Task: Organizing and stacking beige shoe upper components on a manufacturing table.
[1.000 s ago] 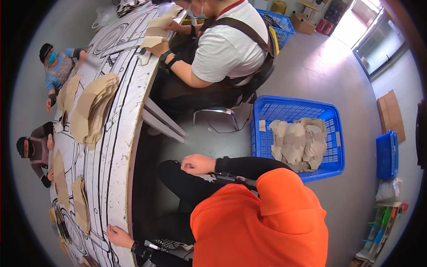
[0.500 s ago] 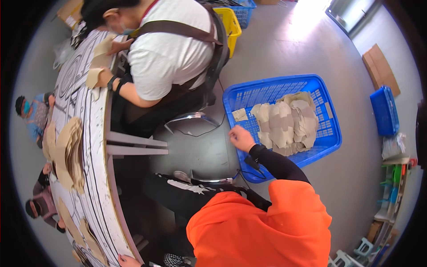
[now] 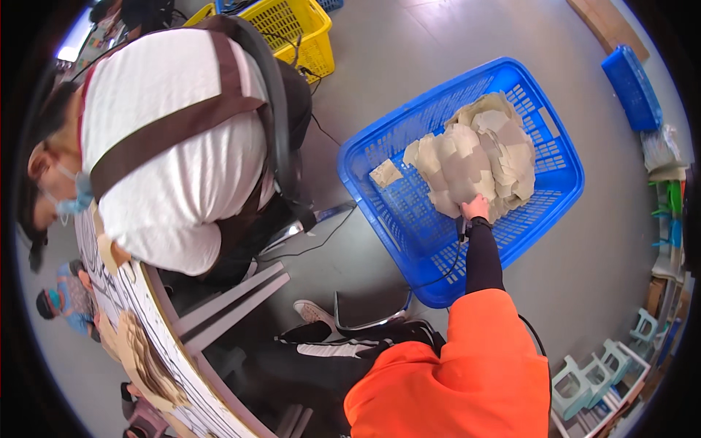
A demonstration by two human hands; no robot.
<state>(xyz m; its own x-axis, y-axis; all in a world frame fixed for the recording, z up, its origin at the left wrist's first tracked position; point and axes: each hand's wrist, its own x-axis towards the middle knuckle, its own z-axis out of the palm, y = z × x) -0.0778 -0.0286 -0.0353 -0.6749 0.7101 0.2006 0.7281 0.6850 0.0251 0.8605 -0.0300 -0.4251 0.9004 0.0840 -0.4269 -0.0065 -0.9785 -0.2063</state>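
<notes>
My right hand (image 3: 476,207) reaches down into a large blue plastic basket (image 3: 394,252). Its fingers are closed at the near edge of a pile of beige cut pieces (image 3: 461,162), thin and flat like cloth or leather. The pieces lie in overlapping stacks on the right side of the basket. One small stack of beige pieces (image 3: 385,174) sits apart by the basket's left wall. A black band and a small dark device with a cable are at my right wrist. My left hand is out of sight.
Left of me, a co-worker in a white shirt (image 3: 175,139) leans over a long table (image 3: 197,387) holding more beige pieces (image 3: 142,358). A chair's metal legs (image 3: 372,321) stand before the basket. Behind are yellow crates (image 3: 292,33); light stools (image 3: 573,387) stand at right.
My right hand has moved from above the basket's left rim onto the pile. My left hand, earlier at the table's edge, has left the view. The co-worker appears closer after the view shifted.
</notes>
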